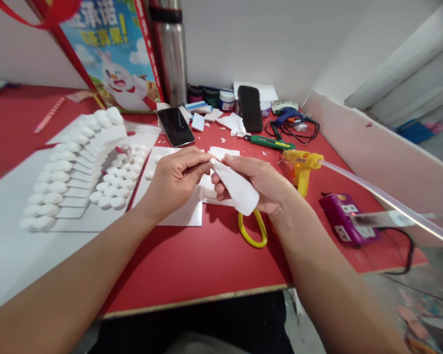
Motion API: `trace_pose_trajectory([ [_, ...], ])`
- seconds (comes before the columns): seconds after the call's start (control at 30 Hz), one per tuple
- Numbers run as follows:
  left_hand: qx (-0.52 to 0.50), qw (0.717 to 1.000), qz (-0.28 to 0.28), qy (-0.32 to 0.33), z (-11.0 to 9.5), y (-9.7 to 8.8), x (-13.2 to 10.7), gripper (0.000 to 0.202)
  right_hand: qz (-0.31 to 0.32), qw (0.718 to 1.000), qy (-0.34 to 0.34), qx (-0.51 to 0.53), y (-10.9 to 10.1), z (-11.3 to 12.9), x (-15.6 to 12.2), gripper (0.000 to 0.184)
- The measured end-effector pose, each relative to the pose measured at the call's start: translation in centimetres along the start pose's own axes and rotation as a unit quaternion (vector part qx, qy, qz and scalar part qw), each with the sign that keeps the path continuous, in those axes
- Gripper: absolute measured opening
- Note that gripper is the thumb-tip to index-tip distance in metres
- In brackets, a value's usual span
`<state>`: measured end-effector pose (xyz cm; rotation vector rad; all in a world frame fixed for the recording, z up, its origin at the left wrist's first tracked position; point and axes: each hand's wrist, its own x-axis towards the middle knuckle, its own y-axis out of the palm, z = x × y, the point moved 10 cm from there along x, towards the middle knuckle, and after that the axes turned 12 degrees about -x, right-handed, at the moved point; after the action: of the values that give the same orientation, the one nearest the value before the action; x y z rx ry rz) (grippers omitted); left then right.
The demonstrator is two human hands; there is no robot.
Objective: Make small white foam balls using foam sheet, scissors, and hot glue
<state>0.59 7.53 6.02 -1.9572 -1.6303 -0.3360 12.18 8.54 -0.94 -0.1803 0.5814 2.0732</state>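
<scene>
A thin white sheet (239,191), perhaps paper or fabric, is held between both hands above the table. My left hand (180,174) pinches its upper corner, where a small white tip shows. My right hand (260,179) grips the same sheet from the right, its fingers curled behind it. Under the hands lie white cards (223,151) and a white board (180,214). Just below my right hand, yellow scissor handles (253,242) stick out. At the left, rows of white oval pieces (61,166) sit on stacked white strips, beside a cluster of small white round pieces (112,189).
A yellow glue gun (302,164) with a long clear stick (387,201) stands at the right, near a purple power strip (349,219). Behind are two phones (175,127), a green-handled tool (271,142), paint jars (211,97), a steel flask (172,59) and a printed bag (114,64).
</scene>
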Motion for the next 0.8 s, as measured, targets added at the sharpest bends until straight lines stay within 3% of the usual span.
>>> trace_pose_trajectory([
  [0.1, -0.009, 1.000, 0.007, -0.009, 0.0, 0.2, 0.1, 0.016, -0.003, 0.999, -0.040, -0.009, -0.1, 0.7, -0.1, 0.017],
  [0.5, -0.024, 0.999, 0.010, -0.034, 0.3, 0.3, 0.1, 0.015, -0.037, 0.993, -0.070, -0.082, -1.1, 1.3, -0.2, 0.042],
  [0.8, -0.046, 0.994, -0.015, -0.099, 1.6, 0.3, -0.2, 0.015, -0.161, 0.963, -0.110, -0.185, -2.5, 2.3, -0.5, 0.048],
])
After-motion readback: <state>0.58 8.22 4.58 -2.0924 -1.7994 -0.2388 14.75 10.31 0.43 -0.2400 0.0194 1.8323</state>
